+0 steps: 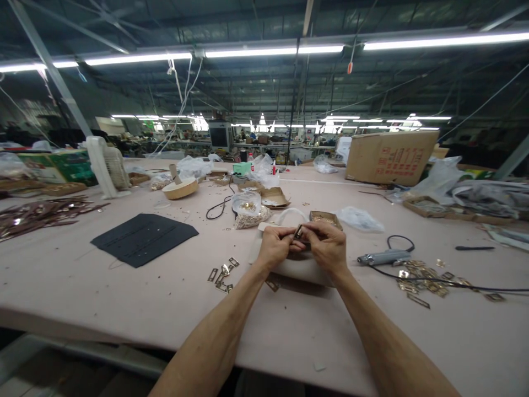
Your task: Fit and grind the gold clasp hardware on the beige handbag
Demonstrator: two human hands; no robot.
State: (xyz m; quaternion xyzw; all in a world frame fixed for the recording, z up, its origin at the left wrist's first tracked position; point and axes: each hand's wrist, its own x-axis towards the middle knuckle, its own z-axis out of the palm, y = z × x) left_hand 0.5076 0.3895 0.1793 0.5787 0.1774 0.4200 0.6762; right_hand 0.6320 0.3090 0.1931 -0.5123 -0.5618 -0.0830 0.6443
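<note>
My left hand [275, 246] and my right hand [329, 245] meet over a white handbag [303, 269], fingers closed in a pinch. Between their fingertips is a small rectangular metal buckle plate [298, 231] with a slot. The bag lies on the table, its pale handle [291, 214] curving up behind my hands. Part of the bag is hidden under my hands. Loose metal frames [222, 275] lie left of the bag, and another metal frame [272, 285] sits by its lower edge. Just behind my right hand stands an open carton of small parts [326, 218].
To the right, an electric screwdriver [382, 257] with a black cable lies beside a heap of metal frames [430, 278]. A black sheet [144, 239], a white fan [106, 168] and a tape roll [181, 189] are on the left. A cardboard box [390, 157] stands at the back right.
</note>
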